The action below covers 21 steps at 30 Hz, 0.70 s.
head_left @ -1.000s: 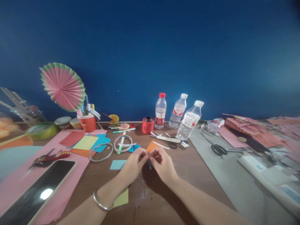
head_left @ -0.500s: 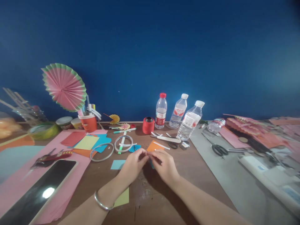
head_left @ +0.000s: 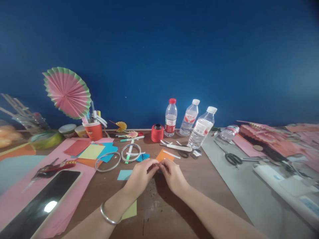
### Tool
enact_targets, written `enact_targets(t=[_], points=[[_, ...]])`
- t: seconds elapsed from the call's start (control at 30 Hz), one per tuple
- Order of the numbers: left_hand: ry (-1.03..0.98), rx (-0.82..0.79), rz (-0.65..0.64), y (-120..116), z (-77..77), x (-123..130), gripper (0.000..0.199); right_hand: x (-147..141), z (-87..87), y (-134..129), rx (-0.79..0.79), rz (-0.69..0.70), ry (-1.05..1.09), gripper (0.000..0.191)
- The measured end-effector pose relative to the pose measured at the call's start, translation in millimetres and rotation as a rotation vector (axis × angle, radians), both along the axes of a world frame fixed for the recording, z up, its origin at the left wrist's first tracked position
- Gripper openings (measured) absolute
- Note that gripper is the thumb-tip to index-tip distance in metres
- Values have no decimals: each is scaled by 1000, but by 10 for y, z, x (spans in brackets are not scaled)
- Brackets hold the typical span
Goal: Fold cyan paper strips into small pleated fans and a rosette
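Lying across the lower left of the frame, a phone [head_left: 47,199] rested on pink paper [head_left: 67,205], while a silver bracelet [head_left: 109,217] circled the person's left wrist at bottom centre, beside a yellow sheet [head_left: 131,210] partly under that forearm. At the centre, the left hand [head_left: 143,172] and right hand [head_left: 173,174] met at the fingertips, fingers bent and narrowly closed; they covered whatever lay between them, so whether they held something could not be told. A light blue sheet [head_left: 124,175] lay just left of the hands, and an orange paper [head_left: 163,154] with a white strip [head_left: 171,154] on it lay right behind them, near a small blue folded fan [head_left: 143,157]. Farther back, a red roll [head_left: 157,134] stood left of a red-capped bottle [head_left: 170,119], before a dark blue wall [head_left: 159,59] filling the upper frame
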<state>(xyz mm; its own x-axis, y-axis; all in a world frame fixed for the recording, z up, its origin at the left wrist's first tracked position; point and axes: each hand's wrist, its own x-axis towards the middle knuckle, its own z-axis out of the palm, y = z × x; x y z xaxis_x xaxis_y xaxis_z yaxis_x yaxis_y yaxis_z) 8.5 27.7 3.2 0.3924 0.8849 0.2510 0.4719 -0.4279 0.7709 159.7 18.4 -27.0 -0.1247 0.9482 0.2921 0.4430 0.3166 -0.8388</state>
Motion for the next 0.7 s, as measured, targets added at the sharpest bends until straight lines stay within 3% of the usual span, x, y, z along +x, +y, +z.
enact_targets(t=[0.2, 0.43, 0.53, 0.7], points=[[36, 60, 28, 37, -25, -12, 20, -15, -19, 3, -48, -9, 50, 20], [-73, -253, 30, 80, -91, 12, 24, -4, 3, -20, 79, -108, 34, 11], [-161, -385, 45, 125, -164, 8, 25, 10, 40, -50, 151, -108, 42, 16], [-239, -448, 50, 151, -204, -6, 28, -3, 67, -72, 132, -101, 6, 18]])
